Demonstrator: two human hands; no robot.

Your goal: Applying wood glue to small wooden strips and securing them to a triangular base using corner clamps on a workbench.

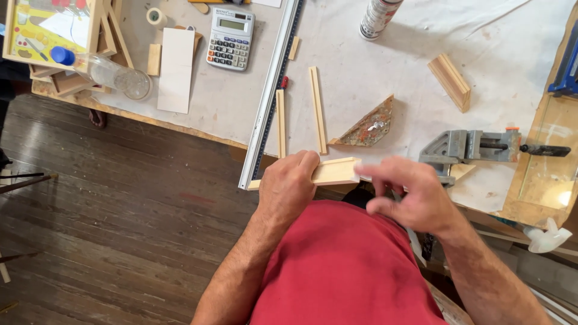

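My left hand [289, 183] grips a pale wooden moulding strip [334, 171] and holds it level over the near edge of the workbench [373, 72]. My right hand [406, 195] hovers at the strip's right end; its fingers are blurred and pinched close to the tip, and I cannot tell whether they touch it. Two thin wooden strips [317, 108] lie upright just beyond my hands. A triangular speckled offcut [368, 126] rests to their right.
A long metal ruler [271, 90] runs diagonally down the bench. A grey corner clamp [466, 147] sits at the right, a calculator [230, 38] and a plastic bottle [102, 69] at the left. A spray can [378, 17] and a wood block [450, 81] lie farther back. Dark wooden floor shows at the left.
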